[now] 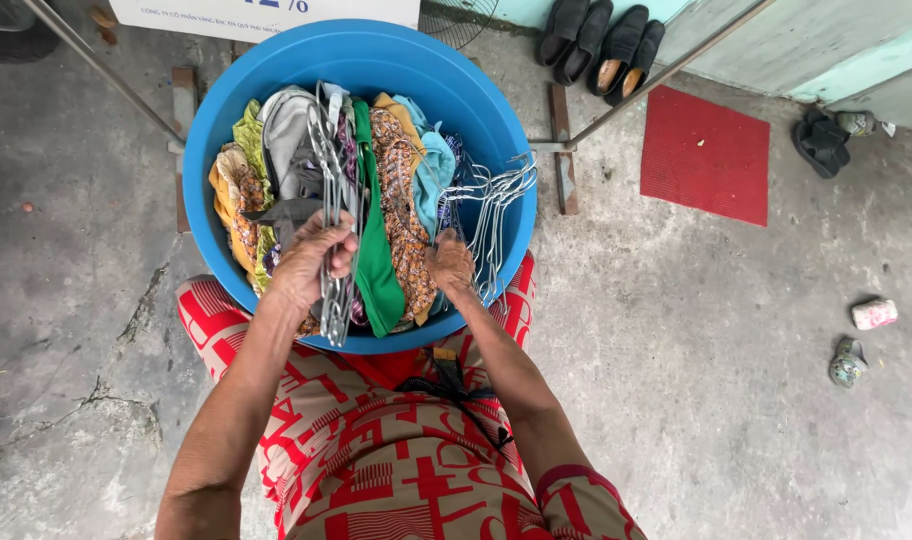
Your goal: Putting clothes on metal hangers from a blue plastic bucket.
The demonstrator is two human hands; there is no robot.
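A big blue plastic tub (276, 70) stands on the concrete in front of me, filled with bunched clothes: yellow, grey, green (376, 260) and orange patterned pieces. My left hand (311, 262) is closed around a bundle of metal wire hangers (331, 200) that lies over the clothes at the tub's near side. My right hand (450, 262) reaches into the tub beside the patterned cloth, its fingers buried among the clothes. More wire hangers (496, 195) hang over the tub's right rim, just right of that hand.
A red mat (704, 152) lies to the right on the floor. Black shoes (601, 40) stand by the far wall, a dark sandal (821, 142) further right. Metal rack poles (666, 70) slant past the tub. Two small pieces of litter (861, 340) lie at right.
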